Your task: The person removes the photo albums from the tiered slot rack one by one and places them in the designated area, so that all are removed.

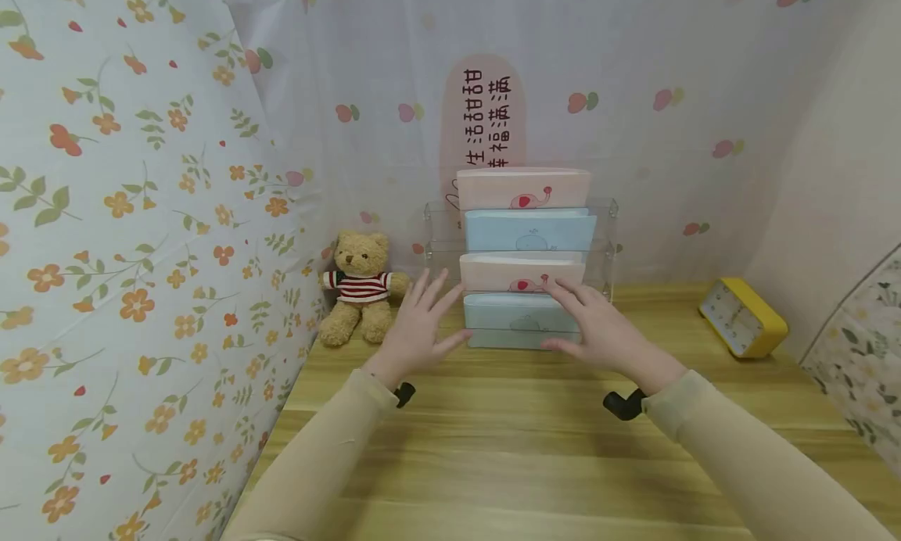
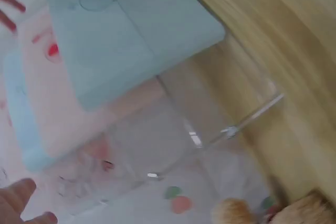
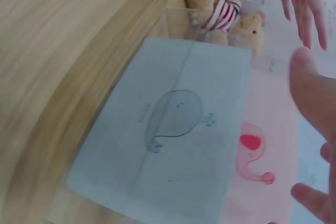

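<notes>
A clear stepped rack (image 1: 443,230) stands at the back of the table, with soft-looking folded pieces in its tiers. From the top they are pink with an elephant (image 1: 486,191), light blue with a whale (image 1: 493,232), pink with an elephant (image 1: 486,274), and pale blue-green with a whale (image 1: 493,314). In front of its left side my left hand (image 1: 415,331) hovers, fingers spread and holding nothing. My right hand (image 1: 607,331) is raised likewise before the right side, fingers extended. The right wrist view shows the lowest whale piece (image 3: 173,114) apart from both hands.
A teddy bear (image 1: 362,289) in a striped sweater sits left of the rack. To the right stands a yellow clock (image 1: 756,318). Flowered cloth (image 1: 141,275) borders the wooden table (image 1: 507,447) on the left; a printed curtain (image 1: 380,72) hangs behind.
</notes>
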`<state>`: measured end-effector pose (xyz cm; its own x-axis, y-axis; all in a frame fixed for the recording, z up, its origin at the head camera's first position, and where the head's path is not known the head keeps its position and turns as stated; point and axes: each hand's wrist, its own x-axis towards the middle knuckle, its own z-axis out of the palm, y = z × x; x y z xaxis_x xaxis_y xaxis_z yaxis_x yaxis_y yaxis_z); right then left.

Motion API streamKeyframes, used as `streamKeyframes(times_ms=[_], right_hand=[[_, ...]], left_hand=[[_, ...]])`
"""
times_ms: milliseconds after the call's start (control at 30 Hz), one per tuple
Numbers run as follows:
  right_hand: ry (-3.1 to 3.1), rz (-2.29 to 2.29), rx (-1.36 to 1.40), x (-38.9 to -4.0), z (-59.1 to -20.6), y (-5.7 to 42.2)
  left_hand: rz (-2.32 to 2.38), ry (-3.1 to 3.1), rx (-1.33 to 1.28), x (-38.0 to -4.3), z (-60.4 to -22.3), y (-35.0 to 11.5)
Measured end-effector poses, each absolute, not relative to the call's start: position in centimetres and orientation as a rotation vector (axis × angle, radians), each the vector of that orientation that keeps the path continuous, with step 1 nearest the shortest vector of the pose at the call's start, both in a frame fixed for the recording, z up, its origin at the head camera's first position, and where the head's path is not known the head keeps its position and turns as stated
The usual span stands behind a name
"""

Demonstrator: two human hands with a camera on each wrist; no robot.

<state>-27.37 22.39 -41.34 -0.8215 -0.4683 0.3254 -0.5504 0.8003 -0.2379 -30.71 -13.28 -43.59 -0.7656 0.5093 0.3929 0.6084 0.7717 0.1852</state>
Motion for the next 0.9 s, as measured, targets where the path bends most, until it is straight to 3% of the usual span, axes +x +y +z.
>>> streamKeyframes(times_ms=[467,900], right_hand=[[-2.602,0.813,0.416,-29.0,-45.0,23.1],[-2.559,0.959,0.198,-30.1,-47.4,23.0]], left_hand=[[-1.217,-2.489,-0.312,-33.5,-50.0,-14.2],[-1.673,-2.299,-0.136,-35.0,-54.3,-13.4]])
